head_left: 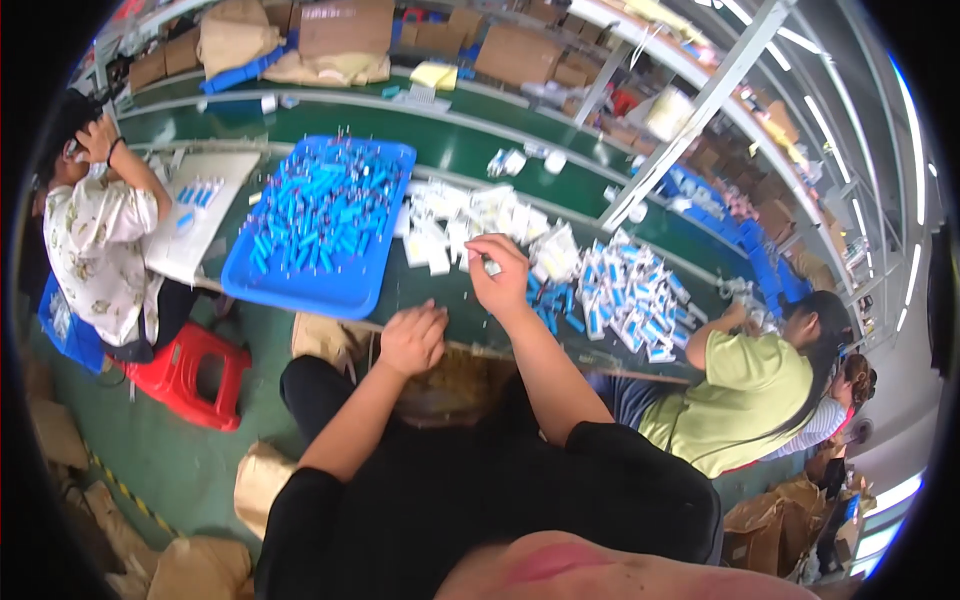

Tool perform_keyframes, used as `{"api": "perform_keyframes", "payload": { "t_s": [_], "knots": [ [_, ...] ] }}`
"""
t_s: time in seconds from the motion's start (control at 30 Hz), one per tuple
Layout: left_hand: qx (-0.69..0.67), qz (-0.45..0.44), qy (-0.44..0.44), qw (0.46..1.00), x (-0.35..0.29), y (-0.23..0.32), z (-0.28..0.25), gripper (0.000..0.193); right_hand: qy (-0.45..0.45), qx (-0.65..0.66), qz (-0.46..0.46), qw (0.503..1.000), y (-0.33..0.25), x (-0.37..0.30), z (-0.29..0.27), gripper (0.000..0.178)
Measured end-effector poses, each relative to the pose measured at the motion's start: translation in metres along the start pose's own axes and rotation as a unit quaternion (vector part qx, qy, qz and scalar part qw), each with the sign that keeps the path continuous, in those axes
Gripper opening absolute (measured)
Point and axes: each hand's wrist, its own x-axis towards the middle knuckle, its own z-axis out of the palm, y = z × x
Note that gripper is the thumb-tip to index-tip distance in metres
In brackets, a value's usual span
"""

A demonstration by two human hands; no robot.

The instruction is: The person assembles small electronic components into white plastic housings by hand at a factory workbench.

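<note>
My right hand [499,275] is raised over the table beside the pile of white packets [480,212]. Its fingers are bent in toward the thumb, and a small whitish bit shows at them, too small to name. Under and beside that wrist lie loose blue cylinders [556,303]. At the near edge of the table rests my left hand [413,340], fingers stretched forward and nothing seen in them. A blue tray [374,272] heaped with blue cylinders [322,205] stands left of both hands. To the right is a heap of white-and-blue packed pieces [632,290].
A person in a patterned shirt [100,250] sits at the left, by a pale board [215,215] and a red stool [195,375]. Another in a green shirt [735,390] works close on my right. Beyond the table run a green conveyor [450,150] and a metal post [690,120].
</note>
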Motion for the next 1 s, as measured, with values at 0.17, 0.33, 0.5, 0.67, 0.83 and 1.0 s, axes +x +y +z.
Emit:
{"api": "perform_keyframes", "payload": {
  "t_s": [0.17, 0.33, 0.5, 0.67, 0.83, 1.0],
  "knots": [
    [-0.081, -0.134, 0.038, 0.987, 0.029, 0.012, -0.005, 0.011, -0.092, -0.081, -0.100, 0.987, 0.005, -0.070, -0.031, 0.019],
    [-0.152, -0.336, -0.027, 0.929, 0.073, 0.012, -0.008, 0.015, 0.012, -0.029, 0.101, 0.994, 0.021, -0.086, -0.035, 0.009],
    [0.032, -0.198, -0.142, 0.969, 0.112, -0.026, 0.023, 0.036, 0.128, 0.056, 0.137, 0.981, 0.032, -0.088, -0.032, 0.009],
    [0.172, -0.124, -0.358, 0.909, 0.162, -0.051, 0.045, 0.053, 0.171, -0.003, 0.068, 0.983, 0.031, -0.089, -0.044, 0.018],
    [0.187, 0.037, -0.373, 0.908, 0.166, -0.075, 0.057, 0.051, 0.131, -0.182, 0.079, 0.971, 0.035, -0.090, -0.050, 0.053],
    [0.201, 0.090, -0.367, 0.904, 0.162, -0.086, 0.054, 0.049, 0.085, -0.216, 0.160, 0.959, 0.041, -0.096, -0.038, 0.059]
  ]
}}
